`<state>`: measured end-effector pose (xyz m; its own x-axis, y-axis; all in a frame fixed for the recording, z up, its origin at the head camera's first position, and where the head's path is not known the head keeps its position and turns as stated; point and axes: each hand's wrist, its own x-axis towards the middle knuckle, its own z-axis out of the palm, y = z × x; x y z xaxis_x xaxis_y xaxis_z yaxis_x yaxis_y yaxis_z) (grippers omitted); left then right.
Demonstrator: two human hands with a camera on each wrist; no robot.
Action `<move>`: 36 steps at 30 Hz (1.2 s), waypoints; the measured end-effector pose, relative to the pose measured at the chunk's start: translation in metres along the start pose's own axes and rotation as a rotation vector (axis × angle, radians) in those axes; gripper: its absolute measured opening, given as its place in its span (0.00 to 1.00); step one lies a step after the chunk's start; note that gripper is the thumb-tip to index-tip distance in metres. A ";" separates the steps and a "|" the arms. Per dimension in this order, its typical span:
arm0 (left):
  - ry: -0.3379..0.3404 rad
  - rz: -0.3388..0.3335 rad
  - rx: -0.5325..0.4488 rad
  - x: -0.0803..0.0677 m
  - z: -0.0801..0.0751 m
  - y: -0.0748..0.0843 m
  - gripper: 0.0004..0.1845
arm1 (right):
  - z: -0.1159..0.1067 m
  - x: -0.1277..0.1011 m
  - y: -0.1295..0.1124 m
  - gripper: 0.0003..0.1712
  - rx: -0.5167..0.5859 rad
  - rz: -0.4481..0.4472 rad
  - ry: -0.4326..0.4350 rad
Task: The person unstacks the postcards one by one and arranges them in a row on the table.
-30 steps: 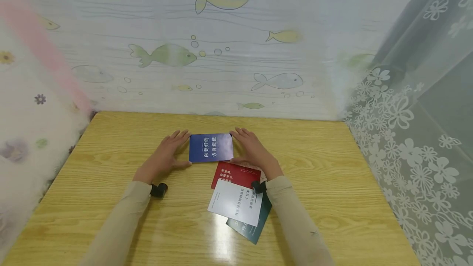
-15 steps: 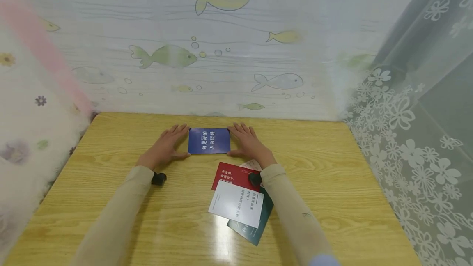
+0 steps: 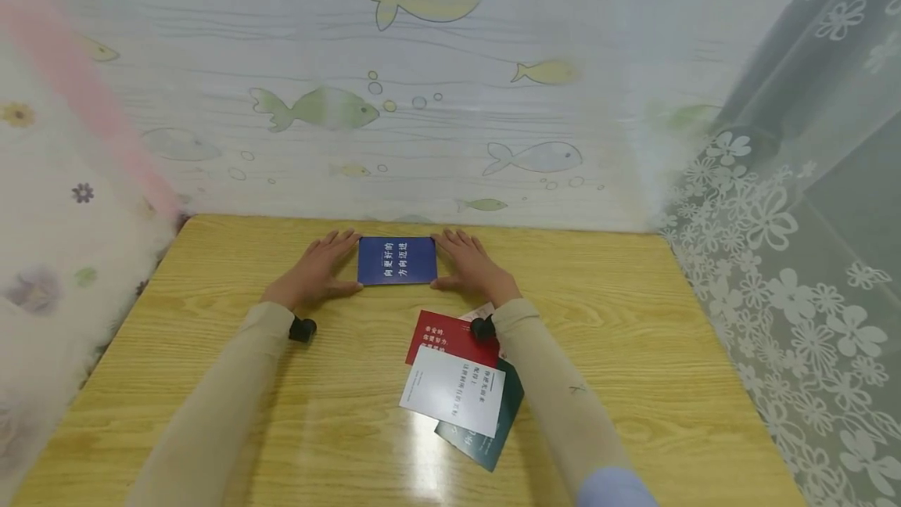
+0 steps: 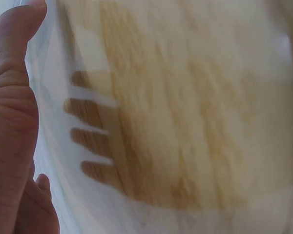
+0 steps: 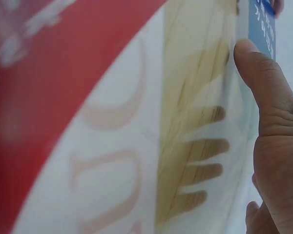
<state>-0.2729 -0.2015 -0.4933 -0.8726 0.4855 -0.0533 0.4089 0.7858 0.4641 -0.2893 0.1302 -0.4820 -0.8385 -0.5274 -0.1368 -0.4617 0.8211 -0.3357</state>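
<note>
Blue glossy rectangular card – flat-fingered left hand and right hand flank it, grip apart.

Glossy wood-grain table (light glare near the front), smooth matt blue card, sheer lace curtain

The blue card at the far side of the table bears two lines of white Chinese characters, turned sideways; they appear to read 向更好的 / 方向迈进. The red card nearer the viewer carries small white Chinese text beginning 亲爱的, the rest too small to read. The white card has a few lines of dark Chinese print, illegible. The dark green card shows pale characters, mostly covered.
</note>
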 end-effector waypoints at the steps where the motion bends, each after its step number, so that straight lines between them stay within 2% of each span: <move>1: -0.005 -0.005 -0.009 0.000 -0.001 -0.001 0.54 | 0.000 0.001 0.000 0.56 0.000 -0.001 0.001; 13: -0.014 0.008 -0.039 0.001 -0.007 -0.005 0.52 | 0.003 0.012 0.000 0.58 0.024 -0.003 -0.012; 25: -0.134 -0.021 0.015 0.003 -0.009 -0.008 0.49 | 0.005 0.011 -0.002 0.54 0.011 0.035 -0.097; 31: -0.142 -0.023 0.014 0.002 -0.008 -0.007 0.48 | 0.005 0.009 -0.001 0.54 0.046 0.031 -0.108; 36: -0.124 -0.021 -0.002 0.001 -0.007 -0.007 0.48 | 0.003 0.010 0.000 0.55 0.067 0.033 -0.122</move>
<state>-0.2786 -0.2086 -0.4905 -0.8412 0.5129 -0.1715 0.3904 0.7954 0.4636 -0.2965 0.1240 -0.4864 -0.8098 -0.5263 -0.2594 -0.4109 0.8242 -0.3897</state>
